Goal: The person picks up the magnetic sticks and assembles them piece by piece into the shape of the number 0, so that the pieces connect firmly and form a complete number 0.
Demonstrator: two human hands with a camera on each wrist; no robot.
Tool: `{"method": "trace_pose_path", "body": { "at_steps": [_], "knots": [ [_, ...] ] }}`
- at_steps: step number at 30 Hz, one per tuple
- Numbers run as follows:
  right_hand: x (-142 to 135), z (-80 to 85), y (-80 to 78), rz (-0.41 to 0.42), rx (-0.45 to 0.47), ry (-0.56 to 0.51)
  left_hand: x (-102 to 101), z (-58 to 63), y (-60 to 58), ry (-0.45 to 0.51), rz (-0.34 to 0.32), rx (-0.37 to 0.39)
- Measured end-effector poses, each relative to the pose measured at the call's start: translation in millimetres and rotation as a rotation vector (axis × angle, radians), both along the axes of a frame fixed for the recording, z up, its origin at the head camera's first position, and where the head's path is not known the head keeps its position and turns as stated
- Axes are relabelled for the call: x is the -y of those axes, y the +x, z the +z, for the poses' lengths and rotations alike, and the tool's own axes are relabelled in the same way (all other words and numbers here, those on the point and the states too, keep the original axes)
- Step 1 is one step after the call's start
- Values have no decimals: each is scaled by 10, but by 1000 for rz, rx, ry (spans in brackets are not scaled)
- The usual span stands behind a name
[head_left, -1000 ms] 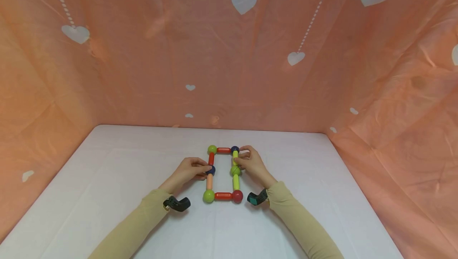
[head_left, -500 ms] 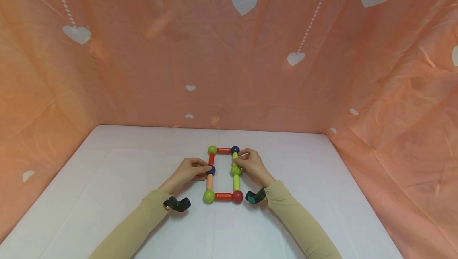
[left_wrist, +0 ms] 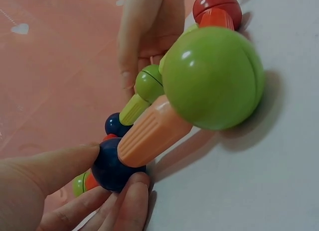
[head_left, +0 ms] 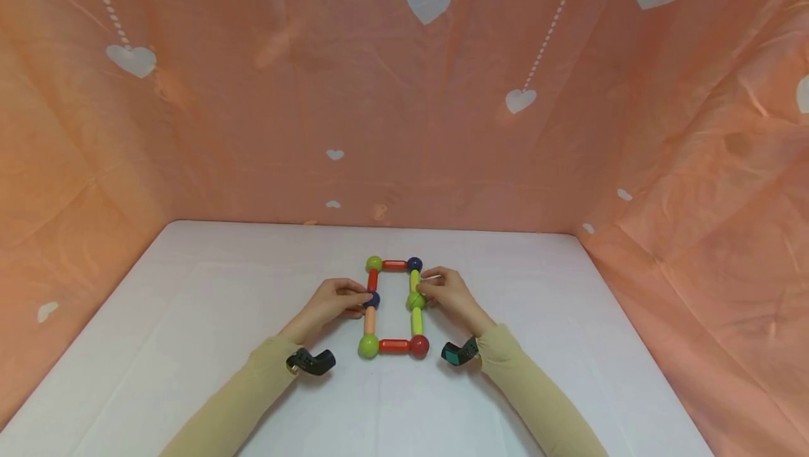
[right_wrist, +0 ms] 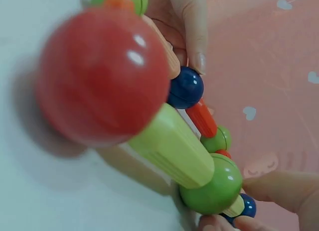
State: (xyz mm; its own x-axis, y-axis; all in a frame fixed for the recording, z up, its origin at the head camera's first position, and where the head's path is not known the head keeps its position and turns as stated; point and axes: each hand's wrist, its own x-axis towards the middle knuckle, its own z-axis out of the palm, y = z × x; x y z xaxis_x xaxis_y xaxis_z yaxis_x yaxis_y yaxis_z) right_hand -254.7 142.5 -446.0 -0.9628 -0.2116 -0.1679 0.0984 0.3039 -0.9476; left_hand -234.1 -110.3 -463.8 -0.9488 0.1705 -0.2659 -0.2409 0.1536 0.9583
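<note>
A rectangular frame of magnetic sticks and balls lies on the white table. My left hand pinches the dark blue ball midway along the frame's left side, thumb above and fingers below. On the opposite side, my right hand pinches the middle green ball between thumb and fingers. A peach stick joins the blue ball to the near-left green ball. A yellow-green stick links the pinched green ball to the red ball. Fingers partly cover the upper yellow-green stick.
Red sticks close the far end and near end of the frame. Another green ball and blue ball form the far corners. An orange curtain with white hearts hangs behind and beside the white table.
My right hand has come down along the right side, from the far blue ball and upper stick to the middle green ball. The left hand and the frame stay in place.
</note>
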Motion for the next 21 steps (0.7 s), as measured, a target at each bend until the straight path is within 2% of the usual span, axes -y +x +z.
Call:
{"method": "trace_pose_path", "body": {
  "at_steps": [6, 11, 15, 21],
  "knots": [
    [-116, -6, 160, 73, 7, 10, 10, -16, 54, 8, 18, -3],
    [-158, -20, 217, 133, -24, 10, -5, -22, 68, 28, 37, -9],
    [-155, -23, 179, 139, -57, 17, -45, 3, 17, 53, 33, -19],
    [-135, -29, 29, 97, -69, 33, -75, 35, -96, 80, 63, 1]
  ]
}}
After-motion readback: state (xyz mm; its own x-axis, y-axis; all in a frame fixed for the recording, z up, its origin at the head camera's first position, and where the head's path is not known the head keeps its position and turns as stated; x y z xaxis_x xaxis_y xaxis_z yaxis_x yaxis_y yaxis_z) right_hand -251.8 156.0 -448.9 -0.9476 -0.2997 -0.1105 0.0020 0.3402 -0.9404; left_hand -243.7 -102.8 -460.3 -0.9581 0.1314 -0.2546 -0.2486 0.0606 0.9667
